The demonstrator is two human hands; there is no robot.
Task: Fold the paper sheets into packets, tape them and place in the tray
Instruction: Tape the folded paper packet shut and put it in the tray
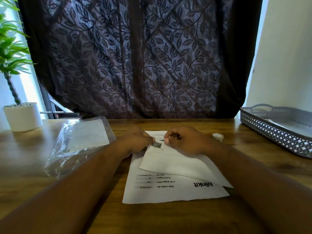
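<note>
The left hand (136, 141) is blurred. Its fingers are curled together and meet the left end of a small dark strip (156, 144), which they seem to pinch. The right hand (184, 141) has its fingers curled tightly, with the thumb tip down just beside the right end of the strip. I cannot tell if it pinches the strip or only presses the paper. The strip lies at the top part of a folded sheet (172, 163), which rests tilted over a flat printed sheet (168, 191) in the middle of the worktop (194, 123). A tape roll (217, 137) stands just to the right of the right hand. Further right, near the worktop edge, is the grey lattice tray (270, 132), well apart from the sheets. On the left lies a crumpled clear plastic bag (79, 146) near the left forearm, and behind it a white plant pot (22, 117). A dark leaf-pattern curtain (135, 56) hangs behind the far edge. Bare wood shows between the tape roll and the tray, and also in front of the printed sheet.
</note>
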